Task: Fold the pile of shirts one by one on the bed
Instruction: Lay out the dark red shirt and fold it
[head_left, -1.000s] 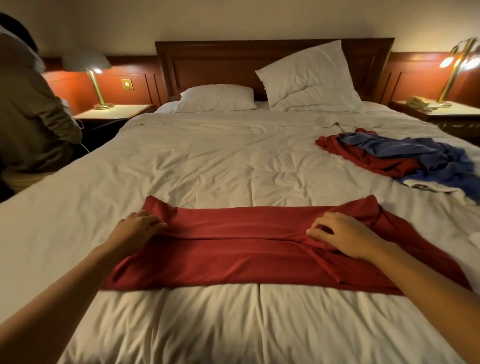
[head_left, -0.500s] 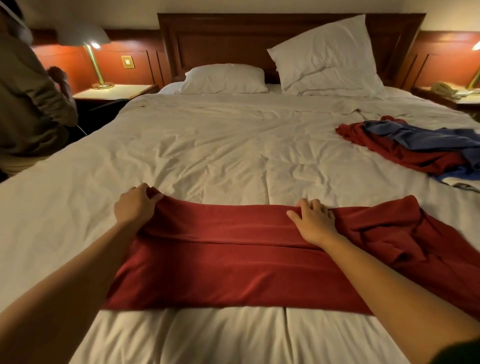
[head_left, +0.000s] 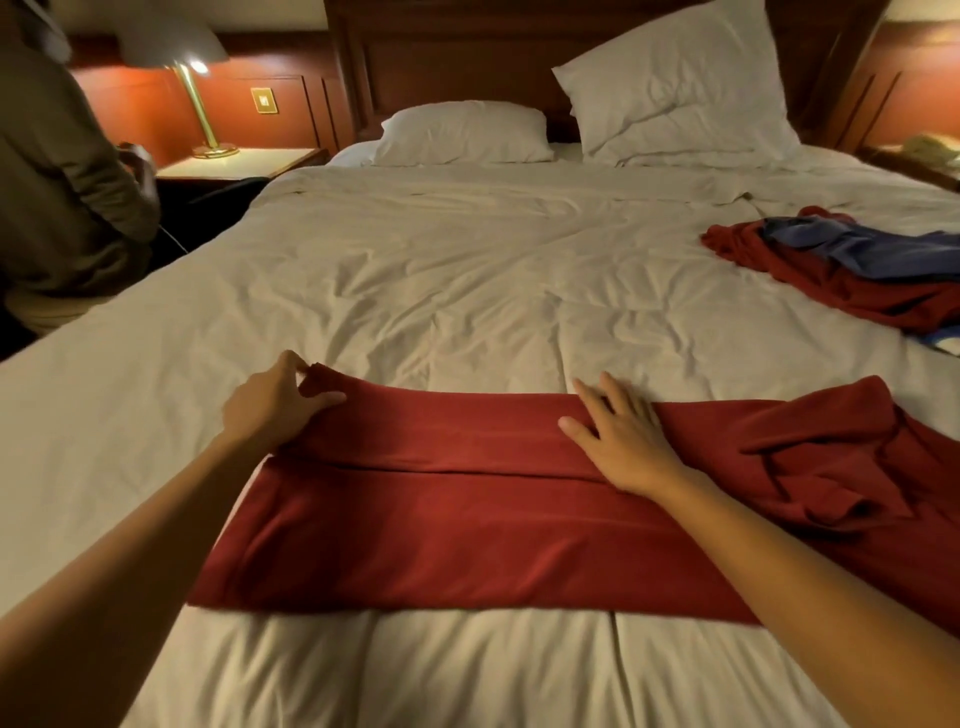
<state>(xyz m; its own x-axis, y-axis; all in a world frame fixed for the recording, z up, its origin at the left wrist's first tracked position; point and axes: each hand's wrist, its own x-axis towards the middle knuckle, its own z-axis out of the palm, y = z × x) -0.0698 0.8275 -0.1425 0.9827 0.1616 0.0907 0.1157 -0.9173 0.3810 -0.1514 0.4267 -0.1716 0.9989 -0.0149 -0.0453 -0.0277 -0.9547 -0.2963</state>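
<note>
Red shirt (head_left: 467, 525) under both hands, on bed (head_left: 415, 291)

wooden headboard (head_left: 467, 57) | lit brass lamp (head_left: 200, 98) on nightstand (head_left: 239, 163) | dim warm light

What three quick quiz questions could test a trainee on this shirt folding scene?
1. True or false: the left hand pinches a corner of the red shirt.
2. How does the right hand rest? A flat on the shirt, B raised above it, C on a pillow.
3. Fill in: in the pile, a ___ shirt lies on a red one.

Key: 1 true; 2 A; 3 blue.
</note>
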